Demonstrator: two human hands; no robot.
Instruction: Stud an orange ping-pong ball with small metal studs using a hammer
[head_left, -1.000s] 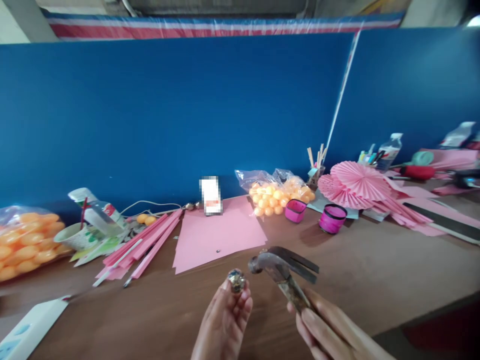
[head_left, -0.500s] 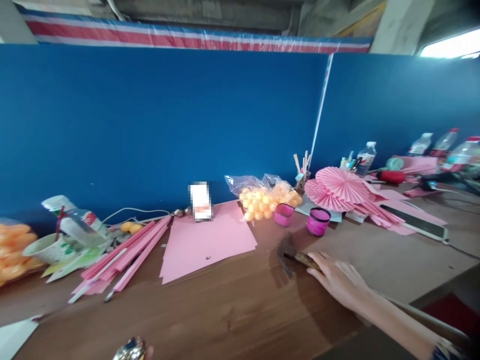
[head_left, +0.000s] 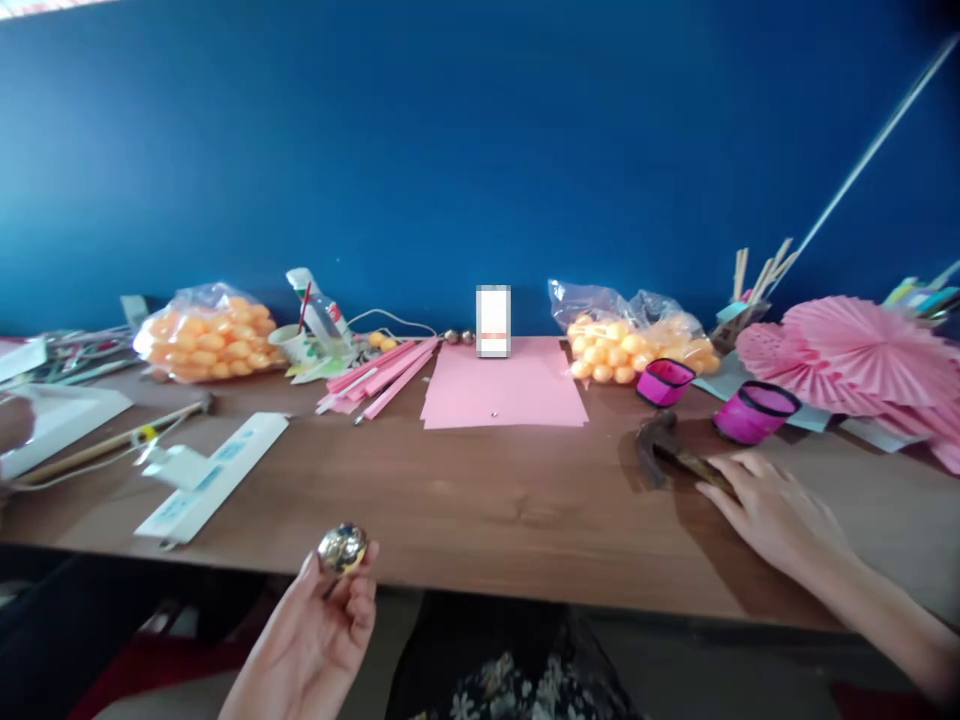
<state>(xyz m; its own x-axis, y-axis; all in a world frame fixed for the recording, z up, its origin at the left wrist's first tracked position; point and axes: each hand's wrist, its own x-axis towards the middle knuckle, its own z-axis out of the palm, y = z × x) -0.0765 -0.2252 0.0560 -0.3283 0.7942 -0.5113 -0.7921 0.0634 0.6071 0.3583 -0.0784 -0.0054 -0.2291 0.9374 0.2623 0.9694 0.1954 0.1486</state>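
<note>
Between the fingertips of my left hand (head_left: 315,625) is a shiny metal ball (head_left: 343,549), held palm up just off the table's front edge. My right hand (head_left: 776,515) grips the wooden handle of a claw hammer (head_left: 659,445), whose dark head lies on or close to the tabletop. The far end of the handle is hidden beneath the hand and forearm. Beyond the hammer stand two small magenta containers with black rims, one nearer (head_left: 754,413) and one farther left (head_left: 665,382). Pink paper sheets (head_left: 502,390) lie flat in the middle of the table.
A white power strip (head_left: 225,475) with a plugged-in adapter lies on the left, near another wooden-handled tool (head_left: 112,440). Bags of orange balls (head_left: 214,335) stand at the back. Pink strips (head_left: 390,372) and folded paper fans (head_left: 870,350) lie farther along. A blue partition (head_left: 465,150) rises behind.
My view has turned left and down, bringing my whole left hand with the metal ball and the power strip into sight. My right hand stays on the hammer.
</note>
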